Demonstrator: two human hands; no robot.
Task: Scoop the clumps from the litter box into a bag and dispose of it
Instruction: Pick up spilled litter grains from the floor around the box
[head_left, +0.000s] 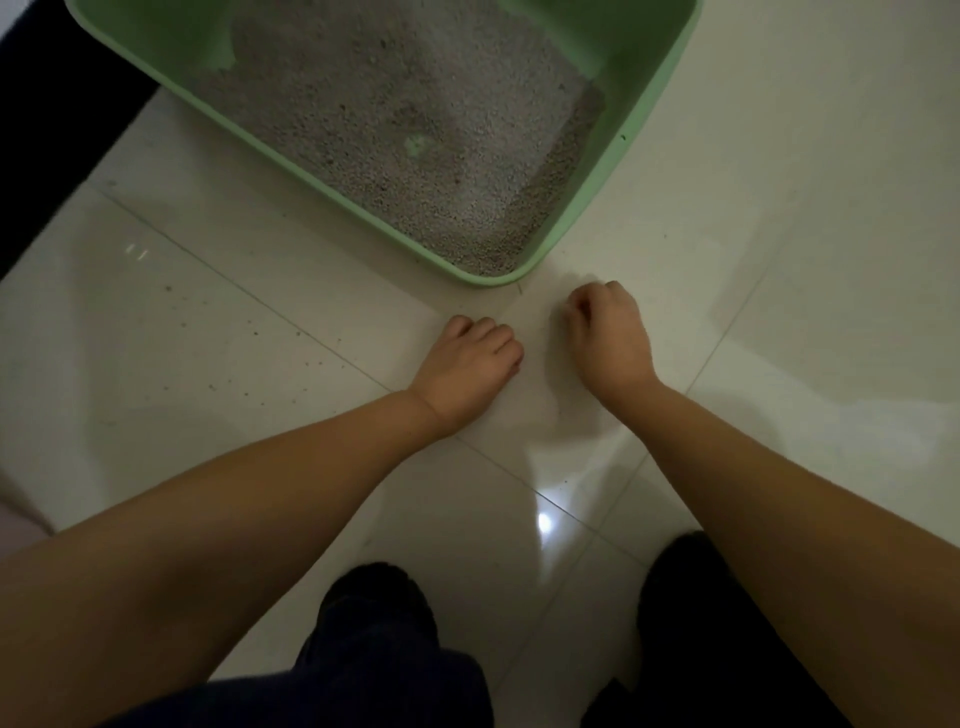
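A green litter box (641, 171) holding grey litter (405, 130) sits on the white tiled floor (805, 260) at the far side. Just near of its corner, the left hand (467, 369) and right hand (610, 338) hover side by side, fingers curled under; whether they pinch anything cannot be told. Scattered grains (249, 358) lie left.

"What is the floor like?"
"The tiled floor (779, 234) is white and shiny, with thin lines between the tiles. Small dark bits (244, 358) lie on the left."
"Any light?"
"A bright spot (544, 522) shines on it. A dark strip (52, 130) runs along the far left."
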